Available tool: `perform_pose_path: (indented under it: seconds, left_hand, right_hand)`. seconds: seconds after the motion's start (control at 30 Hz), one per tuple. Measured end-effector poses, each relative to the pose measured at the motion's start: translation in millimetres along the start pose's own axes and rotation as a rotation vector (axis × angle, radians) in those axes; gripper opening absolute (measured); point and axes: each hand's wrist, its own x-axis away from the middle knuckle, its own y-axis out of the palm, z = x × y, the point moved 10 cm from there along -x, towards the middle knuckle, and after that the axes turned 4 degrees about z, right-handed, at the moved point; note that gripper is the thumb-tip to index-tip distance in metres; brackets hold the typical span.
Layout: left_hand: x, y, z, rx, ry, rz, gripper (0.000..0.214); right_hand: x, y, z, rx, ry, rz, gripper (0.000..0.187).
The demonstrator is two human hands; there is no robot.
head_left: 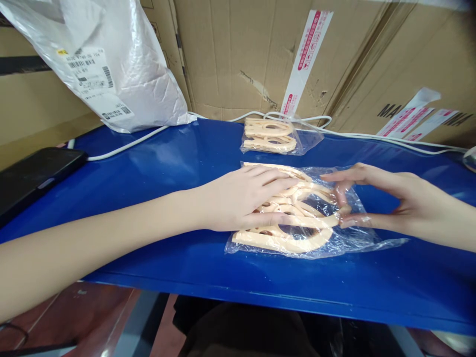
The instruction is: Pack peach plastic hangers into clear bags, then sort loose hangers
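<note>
A clear plastic bag (357,238) lies on the blue table (156,208), holding several peach plastic hanger pieces (293,240). My left hand (241,198) lies flat on top of the pieces, fingers stretched out and pressing them down. My right hand (394,203) is at the bag's right end, its thumb and fingers pinched on the plastic film at the opening. A second, smaller clear bag of peach pieces (269,135) lies farther back near the boxes.
Cardboard boxes (260,54) wall the back. A white plastic sack with labels (111,64) stands at the back left. A black phone (33,176) lies at the left edge, with a white cable (372,135) running along the back.
</note>
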Motion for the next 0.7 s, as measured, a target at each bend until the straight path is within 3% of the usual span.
perform_pose_path:
  seconds: [0.2, 0.7]
  left_hand:
    - [0.3, -2.1, 1.7, -0.007, 0.022, 0.024, 0.063]
    - [-0.2, -1.1, 1.4, -0.001, 0.018, 0.02, 0.063]
  right_hand:
    - [-1.0, -1.3, -4.5, -0.005, -0.016, 0.027, 0.046]
    - [0.1, -1.8, -2.7, -0.013, 0.002, 0.035, 0.045]
